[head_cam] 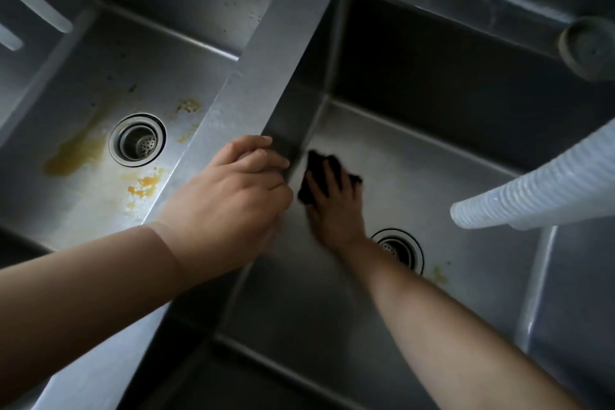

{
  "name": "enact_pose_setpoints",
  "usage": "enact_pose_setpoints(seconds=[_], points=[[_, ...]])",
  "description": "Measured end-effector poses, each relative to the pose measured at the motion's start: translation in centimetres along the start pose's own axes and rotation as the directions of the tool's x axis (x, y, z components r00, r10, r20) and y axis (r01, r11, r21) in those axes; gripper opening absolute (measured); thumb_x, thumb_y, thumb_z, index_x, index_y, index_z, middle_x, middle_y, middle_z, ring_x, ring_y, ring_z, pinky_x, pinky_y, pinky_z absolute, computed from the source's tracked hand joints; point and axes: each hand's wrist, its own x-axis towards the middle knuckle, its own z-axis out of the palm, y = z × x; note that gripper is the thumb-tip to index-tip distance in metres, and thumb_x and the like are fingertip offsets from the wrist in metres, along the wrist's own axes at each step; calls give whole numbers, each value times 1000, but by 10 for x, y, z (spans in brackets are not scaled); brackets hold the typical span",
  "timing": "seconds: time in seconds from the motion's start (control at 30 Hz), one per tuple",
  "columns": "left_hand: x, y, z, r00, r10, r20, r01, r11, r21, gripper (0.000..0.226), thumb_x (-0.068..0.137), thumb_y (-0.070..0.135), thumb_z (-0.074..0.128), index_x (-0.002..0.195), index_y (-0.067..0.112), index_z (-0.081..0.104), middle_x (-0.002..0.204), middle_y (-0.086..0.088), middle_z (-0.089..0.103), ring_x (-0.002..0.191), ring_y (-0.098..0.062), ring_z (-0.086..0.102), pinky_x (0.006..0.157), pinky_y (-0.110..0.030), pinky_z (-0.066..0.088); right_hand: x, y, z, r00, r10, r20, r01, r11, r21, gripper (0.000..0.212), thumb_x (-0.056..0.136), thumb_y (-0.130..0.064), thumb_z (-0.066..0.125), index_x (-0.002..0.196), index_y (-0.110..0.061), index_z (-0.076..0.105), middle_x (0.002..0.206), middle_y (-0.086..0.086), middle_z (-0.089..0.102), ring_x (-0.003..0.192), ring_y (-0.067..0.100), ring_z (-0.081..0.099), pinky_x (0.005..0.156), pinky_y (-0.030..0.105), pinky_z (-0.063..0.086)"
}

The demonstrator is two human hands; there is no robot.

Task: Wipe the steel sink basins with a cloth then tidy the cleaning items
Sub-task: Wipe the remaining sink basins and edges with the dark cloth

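Two steel basins lie side by side, split by a steel divider [266,76]. My right hand [336,206] is down in the right basin [449,160], fingers spread flat on a dark cloth [317,165] and pressing it onto the basin floor near the left wall. My left hand [236,190] rests on the divider, its fingers curled over the edge into the right basin. The left basin [100,76] has yellow-orange stains [143,183] around its drain [137,140]. My right forearm partly covers the right drain [402,250].
A white ribbed hose [532,196] reaches in from the right over the right basin. A round grey plug or cap [589,46] sits on the back ledge at the right. White bars [36,0] show at the upper left. A small yellow stain [439,276] lies beside the right drain.
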Motion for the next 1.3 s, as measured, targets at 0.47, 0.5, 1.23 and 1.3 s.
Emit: enact_pose_setpoints(seconds=[0.47, 0.5, 1.23, 1.3], points=[[1, -2, 1, 1000, 3, 21, -3, 1000, -1, 17, 83, 17, 50, 79, 19, 67, 81, 8, 65, 111, -19, 59, 113, -34, 24, -4, -17, 16, 987, -158, -2, 158, 987, -6, 54, 84, -26, 68, 135, -16, 51, 148, 12, 38, 134, 38, 36, 105, 56, 28], [2, -3, 1, 1000, -1, 21, 1, 1000, -4, 17, 83, 17, 50, 79, 19, 66, 81, 8, 65, 112, -19, 59, 113, -34, 24, 8, -12, 14, 989, -147, -4, 147, 989, -15, 52, 85, -26, 66, 134, -15, 51, 148, 13, 37, 135, 38, 35, 106, 55, 27], [-2, 12, 7, 981, 153, 121, -183, 939, 292, 26, 89, 19, 44, 95, 8, 66, 100, -9, 66, 116, -30, 55, 98, -44, 42, 50, 101, -50, 971, 233, 43, -234, 972, 16, 53, 100, -23, 37, 150, -17, 19, 159, 4, 10, 145, 21, 9, 116, 22, 4], [3, 21, 17, 961, 187, 202, -251, 895, 368, 32, 83, 19, 49, 104, 2, 66, 109, -16, 66, 116, -34, 54, 95, -46, 44, 29, 124, -57, 968, 244, 60, -244, 970, -13, 55, 99, -24, 40, 150, -18, 19, 159, 4, 9, 145, 23, 7, 119, 35, 4]])
